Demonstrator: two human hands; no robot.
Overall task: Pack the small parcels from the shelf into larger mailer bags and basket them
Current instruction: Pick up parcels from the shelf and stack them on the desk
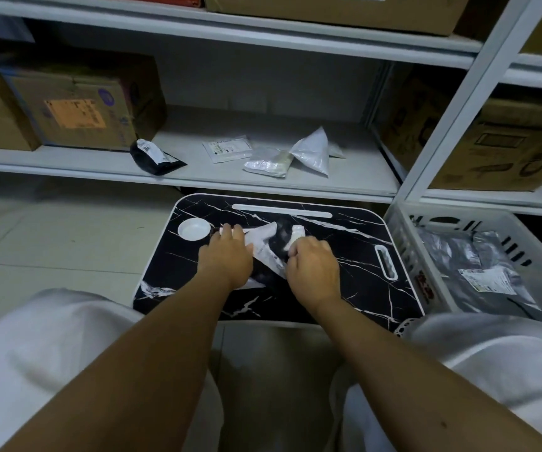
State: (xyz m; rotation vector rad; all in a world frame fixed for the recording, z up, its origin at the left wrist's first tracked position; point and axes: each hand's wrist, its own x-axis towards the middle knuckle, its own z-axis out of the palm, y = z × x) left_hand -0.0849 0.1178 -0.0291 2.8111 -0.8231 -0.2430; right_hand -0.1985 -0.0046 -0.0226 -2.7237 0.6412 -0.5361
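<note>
White parcel on the black marble-pattern lap table, left hand pressing it flat with fingers extended, right hand curled, pinching its edge, four small parcels on the shelf beyond, basket with grey mailer bags at right

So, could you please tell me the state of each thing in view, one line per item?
left hand: pressing the white mailer bag flat on the lap table
right hand: curled, pinching the mailer bag's edge
white mailer bag: crumpled, lying on the table, being worked
lap table: level, carrying the bag
black parcel: lying on the shelf, unpacked
three pale parcels: on the shelf, unpacked
basket: holding grey packed mailers
</note>
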